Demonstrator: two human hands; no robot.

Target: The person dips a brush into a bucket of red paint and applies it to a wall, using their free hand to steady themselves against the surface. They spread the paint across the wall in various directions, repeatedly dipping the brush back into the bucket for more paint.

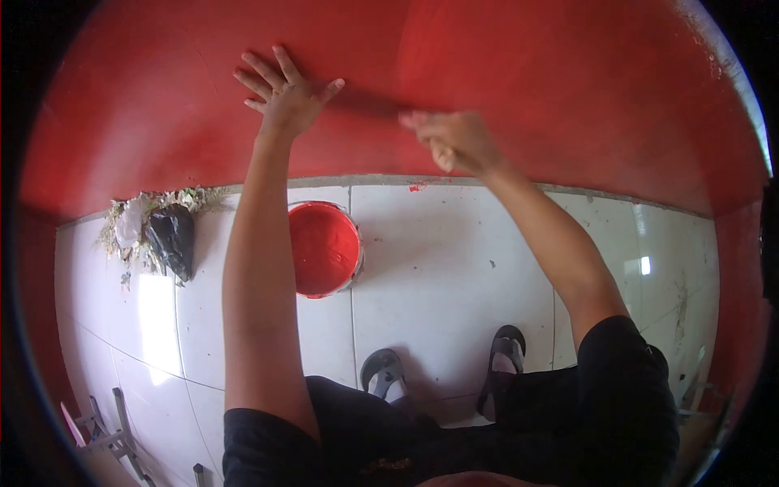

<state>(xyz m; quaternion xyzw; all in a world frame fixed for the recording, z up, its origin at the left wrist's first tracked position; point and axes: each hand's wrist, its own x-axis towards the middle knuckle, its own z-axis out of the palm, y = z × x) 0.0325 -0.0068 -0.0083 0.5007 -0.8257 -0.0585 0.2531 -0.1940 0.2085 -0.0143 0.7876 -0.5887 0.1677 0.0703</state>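
Note:
My left hand (290, 101) lies against the red wall (365, 49) with its fingers spread and holds nothing. To the right of it, my right hand (458, 140) is in front of the wall, blurred by motion. Its fingers look curled together, with a reddish tip at their left end; whatever they grip, if anything, cannot be made out. Below the hands, a bucket of red paint (326, 249) stands on the floor close to the wall, partly hidden behind my left forearm.
White floor tiles (438, 284) meet the wall along a grey edge. At the left lie a black plastic bag (171, 237) and scattered debris (130, 223). Metal legs (122, 430) stand at the lower left. My sandalled feet (384, 372) are below the bucket.

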